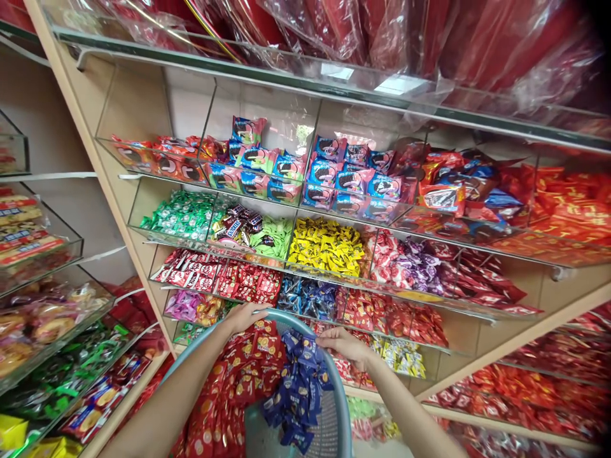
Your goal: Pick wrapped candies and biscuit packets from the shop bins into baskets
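Observation:
A round blue-grey plastic basket (340,407) sits low in front of me, packed with red snack packets (238,369) on its left side and dark blue packets (301,388) on its right. At the far rim, my left hand (244,317) lies over the top of the red packets, fingers curled toward the right; what they grip is hidden. My right hand (347,346) is at the right part of the rim, with its fingertips closed on the edge of the upper blue packets. Between the two heaps, the basket's bottom shows.
Clear-fronted shelf bins rise ahead, holding yellow candies (327,247), green candies (179,214) and blue-pink cookie packs (322,172). Overhead runs a glass shelf edge (286,79). Side shelves with wrapped snacks (52,318) stand left; red packets (525,394) fill shelves right.

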